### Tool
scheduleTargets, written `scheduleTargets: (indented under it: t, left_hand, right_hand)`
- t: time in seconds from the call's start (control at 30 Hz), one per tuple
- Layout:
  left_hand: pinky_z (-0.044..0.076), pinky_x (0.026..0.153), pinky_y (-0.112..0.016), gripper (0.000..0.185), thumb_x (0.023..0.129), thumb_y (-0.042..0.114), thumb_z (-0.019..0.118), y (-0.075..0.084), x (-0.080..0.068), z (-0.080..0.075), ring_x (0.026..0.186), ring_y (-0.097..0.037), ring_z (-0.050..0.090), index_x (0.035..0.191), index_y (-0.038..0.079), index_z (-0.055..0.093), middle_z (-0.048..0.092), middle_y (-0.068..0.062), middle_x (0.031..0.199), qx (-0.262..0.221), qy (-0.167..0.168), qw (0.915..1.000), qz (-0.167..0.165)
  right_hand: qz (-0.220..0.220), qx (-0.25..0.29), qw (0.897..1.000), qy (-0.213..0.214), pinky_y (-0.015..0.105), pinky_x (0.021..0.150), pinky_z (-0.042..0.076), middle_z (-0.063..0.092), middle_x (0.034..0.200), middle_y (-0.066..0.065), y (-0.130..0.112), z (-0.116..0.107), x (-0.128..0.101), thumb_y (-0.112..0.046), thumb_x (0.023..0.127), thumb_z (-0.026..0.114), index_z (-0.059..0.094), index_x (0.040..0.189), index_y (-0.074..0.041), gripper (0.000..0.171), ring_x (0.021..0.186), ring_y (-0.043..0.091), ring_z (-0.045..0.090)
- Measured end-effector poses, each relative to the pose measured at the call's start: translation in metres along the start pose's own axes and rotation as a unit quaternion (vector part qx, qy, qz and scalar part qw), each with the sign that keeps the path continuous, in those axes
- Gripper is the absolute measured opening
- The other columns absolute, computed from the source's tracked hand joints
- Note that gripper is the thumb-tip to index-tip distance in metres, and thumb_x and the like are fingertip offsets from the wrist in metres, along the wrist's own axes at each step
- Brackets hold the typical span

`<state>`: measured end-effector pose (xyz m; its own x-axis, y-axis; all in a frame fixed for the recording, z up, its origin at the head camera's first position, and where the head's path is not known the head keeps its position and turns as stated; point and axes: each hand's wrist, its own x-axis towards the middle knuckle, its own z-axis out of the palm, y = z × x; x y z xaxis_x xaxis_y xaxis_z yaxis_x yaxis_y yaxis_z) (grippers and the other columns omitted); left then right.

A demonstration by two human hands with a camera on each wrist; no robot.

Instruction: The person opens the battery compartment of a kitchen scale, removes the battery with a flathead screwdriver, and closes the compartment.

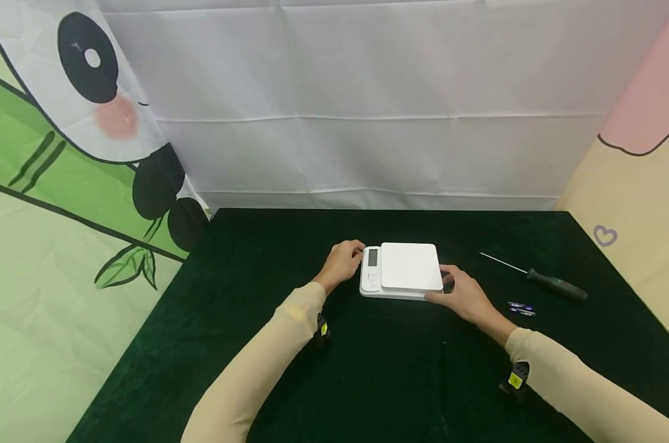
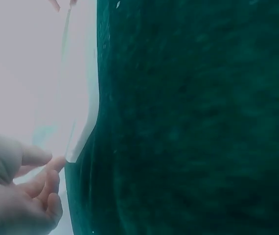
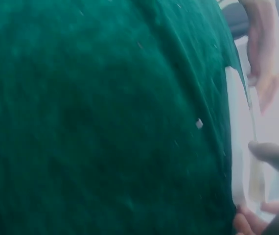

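A white kitchen scale (image 1: 408,267) lies on the dark green cloth, its small grey display (image 1: 372,257) on the left side. My left hand (image 1: 342,263) holds the scale's left edge near the far corner, fingers curled. At the right side, my right hand (image 1: 467,296) grips the near corner, with the thumb along the front and the fingers by the right edge. The left wrist view has the bright scale (image 2: 88,73) beside the left fingertips (image 2: 56,164). In the right wrist view, the right thumb (image 3: 271,154) lies against the scale's side (image 3: 237,137).
A screwdriver (image 1: 558,285) with a dark handle lies to the right, its shaft pointing up and left. Nearer the right forearm are small slim blue and silver pieces (image 1: 521,309), possibly batteries. A white curtain (image 1: 367,154) hangs behind the green-covered table (image 1: 389,381).
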<state>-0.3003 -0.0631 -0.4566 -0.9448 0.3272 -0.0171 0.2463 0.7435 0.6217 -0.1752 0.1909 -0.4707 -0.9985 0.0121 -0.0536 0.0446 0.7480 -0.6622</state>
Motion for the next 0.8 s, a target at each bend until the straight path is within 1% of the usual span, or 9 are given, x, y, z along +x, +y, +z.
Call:
scheduleTargets:
  t: [0.07,0.13,0.23,0.3,0.4,0.63,0.8]
  left_hand:
    - [0.048,0.088,-0.035,0.031,0.103,0.012,0.048,0.001,0.005,0.001,0.105,-0.022,0.055,0.131,0.01,0.061,0.06,-0.008,0.125,0.033,-0.007,0.9993,0.017]
    - [0.045,0.098,-0.04,0.033,0.103,0.011,0.046,0.002,0.008,0.002,0.114,-0.025,0.052,0.133,0.011,0.06,0.057,-0.008,0.13,0.062,-0.015,0.9974,0.033]
    - [0.039,0.106,-0.044,0.035,0.103,0.01,0.044,0.004,0.01,0.004,0.123,-0.028,0.048,0.135,0.013,0.059,0.055,-0.007,0.137,0.085,-0.03,0.995,0.041]
    - [0.038,0.107,-0.045,0.035,0.104,0.009,0.043,0.004,0.011,0.005,0.124,-0.028,0.047,0.135,0.013,0.059,0.054,-0.007,0.139,0.093,-0.037,0.994,0.044]
    - [0.038,0.108,-0.045,0.035,0.104,0.009,0.042,0.002,0.013,0.005,0.125,-0.028,0.047,0.134,0.013,0.06,0.054,-0.006,0.139,0.099,-0.039,0.9933,0.045]
    - [0.035,0.111,-0.046,0.035,0.104,0.009,0.041,-0.004,0.012,0.004,0.131,-0.027,0.045,0.133,0.014,0.06,0.052,-0.006,0.143,0.094,-0.047,0.9936,0.041]
    - [0.037,0.11,-0.045,0.032,0.104,0.01,0.042,-0.007,0.008,0.001,0.131,-0.026,0.047,0.129,0.014,0.062,0.055,-0.006,0.139,0.082,-0.046,0.9948,0.038]
  right_hand:
    - [0.0,-0.008,1.0,0.015,0.046,0.081,0.049,0.05,0.129,0.029,-0.002,0.006,-0.003,-0.034,0.085,0.075,0.032,0.148,0.0,0.083,0.109,0.04,0.053]
    - [0.005,-0.013,0.999,0.03,0.047,0.081,0.049,0.048,0.129,0.029,-0.004,0.012,-0.006,-0.03,0.085,0.076,0.03,0.148,0.0,0.084,0.109,0.04,0.052]
    - [0.015,-0.014,0.999,0.045,0.048,0.082,0.047,0.047,0.128,0.028,-0.006,0.018,-0.008,-0.026,0.086,0.075,0.028,0.149,-0.001,0.083,0.109,0.04,0.051]
    - [0.023,-0.014,0.998,0.05,0.046,0.08,0.047,0.047,0.126,0.027,-0.007,0.02,-0.009,-0.025,0.086,0.075,0.028,0.149,-0.001,0.083,0.108,0.039,0.051]
    - [0.028,-0.016,0.998,0.053,0.045,0.078,0.047,0.048,0.125,0.027,-0.009,0.021,-0.009,-0.025,0.086,0.075,0.028,0.149,-0.002,0.082,0.107,0.039,0.051]
    - [0.032,-0.016,0.998,0.049,0.045,0.077,0.047,0.049,0.125,0.027,-0.008,0.019,-0.009,-0.027,0.085,0.075,0.03,0.149,-0.004,0.082,0.108,0.04,0.051]
    - [0.045,-0.022,0.997,0.058,0.046,0.078,0.046,0.051,0.124,0.026,-0.006,0.015,-0.01,-0.029,0.086,0.075,0.033,0.147,-0.003,0.079,0.106,0.04,0.05]
